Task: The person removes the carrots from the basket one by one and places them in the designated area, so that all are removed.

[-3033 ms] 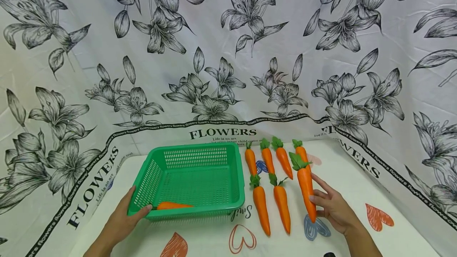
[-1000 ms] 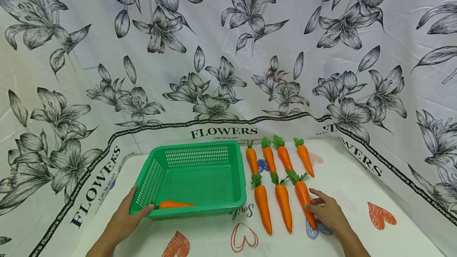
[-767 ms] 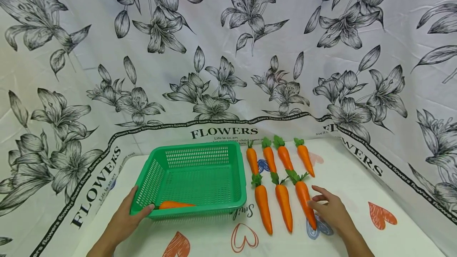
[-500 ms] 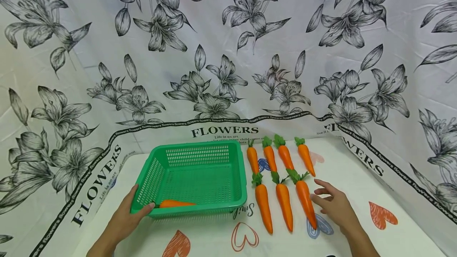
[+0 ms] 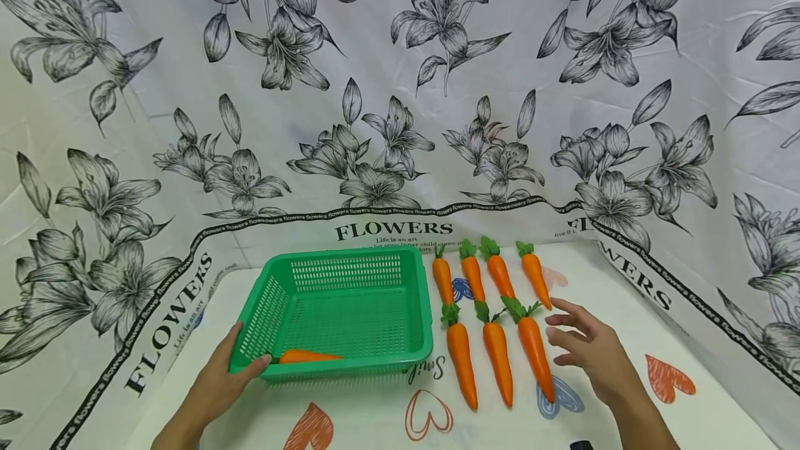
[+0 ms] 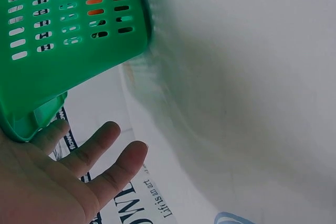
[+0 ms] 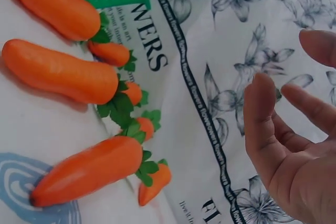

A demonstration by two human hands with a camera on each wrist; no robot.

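At the left front corner of the green plastic basket (image 5: 415, 328), my left hand (image 5: 219, 380) grips the rim, thumb over the top. The left wrist view shows several fingers (image 6: 100, 182) of that hand stretched out past the basket wall. One carrot (image 5: 306, 356) lies inside along the front wall. My right hand (image 5: 594, 349) hovers with loosely bent fingers, holding nothing, just right of the front row's rightmost carrot (image 5: 534, 353). Two more carrots stand beside it in that row, a middle carrot (image 5: 496, 360) and a left carrot (image 5: 461, 363). All have green leafy tops.
Behind the front row lie several more carrots, including a far right carrot (image 5: 533, 273) and a far left carrot (image 5: 442, 280). A white cloth with printed hearts covers the table (image 5: 369, 415). A flower-printed curtain (image 5: 375, 158) rises behind. A small dark object (image 5: 581, 445) shows at the bottom edge.
My right hand has laid a carrot down at the right end of the front row, let go of it and drawn back to the right. My left hand stays on the basket.
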